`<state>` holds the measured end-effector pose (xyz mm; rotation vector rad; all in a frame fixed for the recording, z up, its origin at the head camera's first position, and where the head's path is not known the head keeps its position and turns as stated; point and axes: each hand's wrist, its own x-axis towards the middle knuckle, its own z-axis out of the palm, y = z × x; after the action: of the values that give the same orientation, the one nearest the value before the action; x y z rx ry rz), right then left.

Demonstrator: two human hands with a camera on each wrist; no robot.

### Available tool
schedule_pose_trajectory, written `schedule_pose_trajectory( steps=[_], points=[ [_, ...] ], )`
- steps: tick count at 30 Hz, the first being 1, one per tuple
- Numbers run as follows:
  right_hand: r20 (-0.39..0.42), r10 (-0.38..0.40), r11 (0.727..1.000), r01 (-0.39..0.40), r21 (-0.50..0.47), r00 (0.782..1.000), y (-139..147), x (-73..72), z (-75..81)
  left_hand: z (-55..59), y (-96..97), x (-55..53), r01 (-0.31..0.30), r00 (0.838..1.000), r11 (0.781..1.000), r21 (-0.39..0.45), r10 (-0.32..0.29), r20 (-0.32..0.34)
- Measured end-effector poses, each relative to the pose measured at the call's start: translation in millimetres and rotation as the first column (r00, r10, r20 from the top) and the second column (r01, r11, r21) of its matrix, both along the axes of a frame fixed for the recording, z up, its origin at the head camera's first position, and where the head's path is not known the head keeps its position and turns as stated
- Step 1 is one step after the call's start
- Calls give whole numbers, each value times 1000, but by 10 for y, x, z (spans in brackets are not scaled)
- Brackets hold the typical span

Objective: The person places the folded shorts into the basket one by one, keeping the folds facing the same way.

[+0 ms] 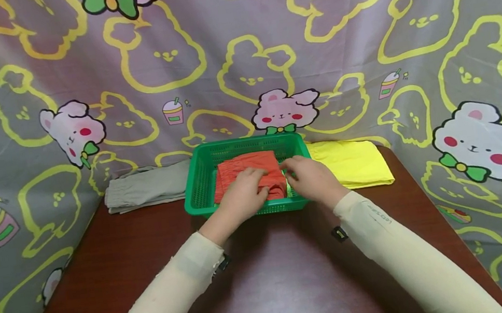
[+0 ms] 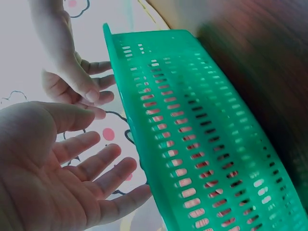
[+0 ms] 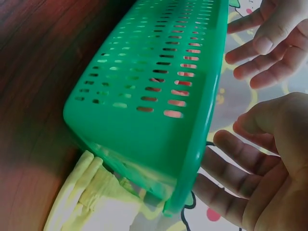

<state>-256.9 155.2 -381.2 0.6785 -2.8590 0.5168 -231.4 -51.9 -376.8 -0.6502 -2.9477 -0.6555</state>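
Observation:
A green plastic basket (image 1: 190, 189) with slotted sides stands at the back of the table. In it lies a folded orange-red garment (image 1: 244, 162), a gathered edge showing at its left. Above the garment is my left hand (image 1: 247, 191), its fingers spread and loosely extended in the left wrist view, overlapping the cloth in the head view. My right hand (image 1: 313, 177) hovers by the basket's right side, fingertips pointing inward near the garment's right edge. Seen from the right wrist, its fingers (image 3: 231, 178) are relaxed with nothing between them, close beyond the basket rim.
Left of the basket, a folded grey garment (image 1: 149, 187) lies on the dark brown table (image 1: 266, 280). To the right is a folded yellow garment (image 1: 352, 162), close against the basket. A patterned curtain (image 1: 214, 88) hangs right behind and along both sides.

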Motion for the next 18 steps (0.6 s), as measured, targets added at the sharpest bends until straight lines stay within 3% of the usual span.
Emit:
schedule_pose_trajectory(
  steps=[11, 18],
  points=[
    [-53, -56, 998, 55, -14, 997, 228, 47, 77, 71, 216, 186, 69, 996, 997, 44, -66, -66],
    [-64, -94, 995, 92, -39, 994, 438, 21, 46, 24, 382, 254, 110, 989, 993, 34, -106, -104]
  ],
)
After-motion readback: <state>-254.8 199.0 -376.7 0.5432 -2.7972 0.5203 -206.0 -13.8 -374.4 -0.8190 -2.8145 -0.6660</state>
